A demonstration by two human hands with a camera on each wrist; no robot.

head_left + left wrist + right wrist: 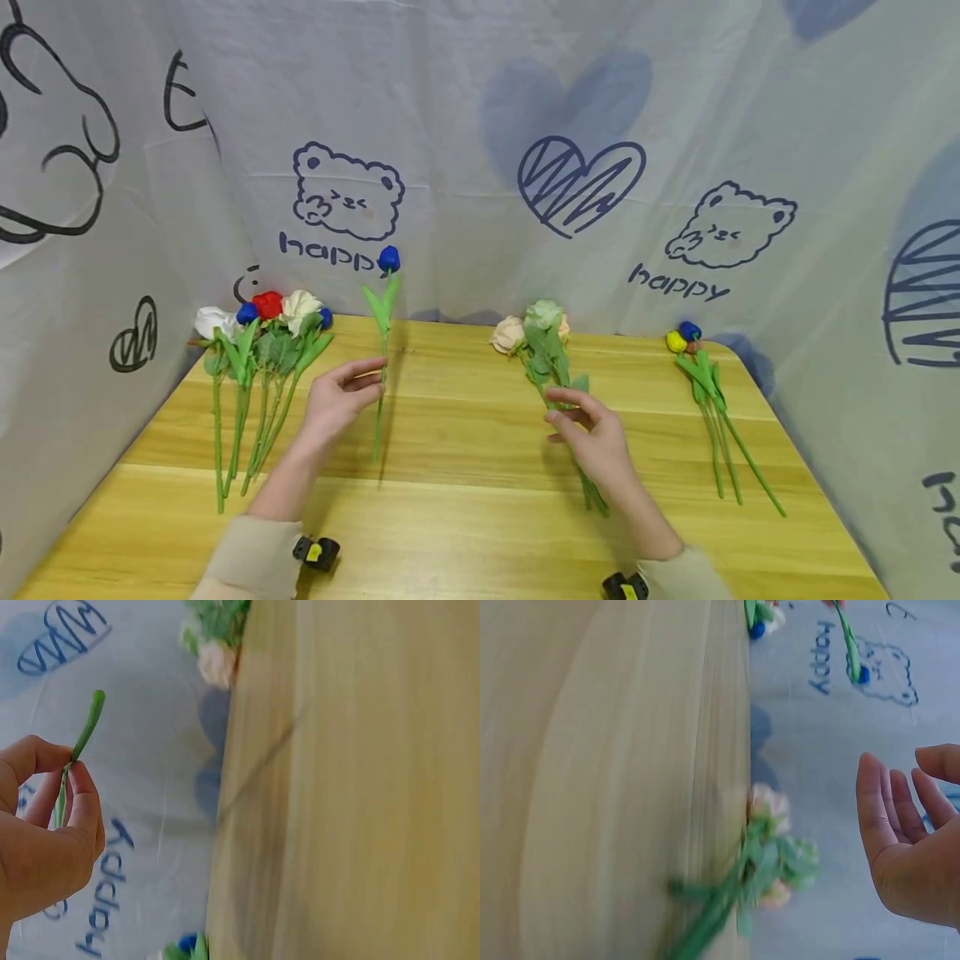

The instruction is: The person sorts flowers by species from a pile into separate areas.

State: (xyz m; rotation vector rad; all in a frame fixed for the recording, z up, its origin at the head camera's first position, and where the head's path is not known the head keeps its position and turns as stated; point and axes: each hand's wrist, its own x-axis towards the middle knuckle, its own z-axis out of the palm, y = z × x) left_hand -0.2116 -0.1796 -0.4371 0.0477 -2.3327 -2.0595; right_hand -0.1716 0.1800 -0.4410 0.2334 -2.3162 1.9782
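Note:
My left hand [342, 393] pinches the thin green stem of a blue tulip [388, 259] and holds it upright above the table. In the left wrist view, thumb and fingertips meet on the stem [91, 720] near its lower end. My right hand [596, 437] hovers over a small bunch of pale roses [543, 315] lying on the table. The right wrist view shows that hand [915, 840] with its fingers loosely bent, nothing between them, and apart from the roses [769, 806].
To the left lies a row of flowers with a red rose [267, 305], white roses [302, 308] and blue tulips. At the right lie a yellow tulip [676, 341] and a blue tulip [689, 331] with long stems. A printed cloth [465, 167] hangs behind the wooden table [465, 450].

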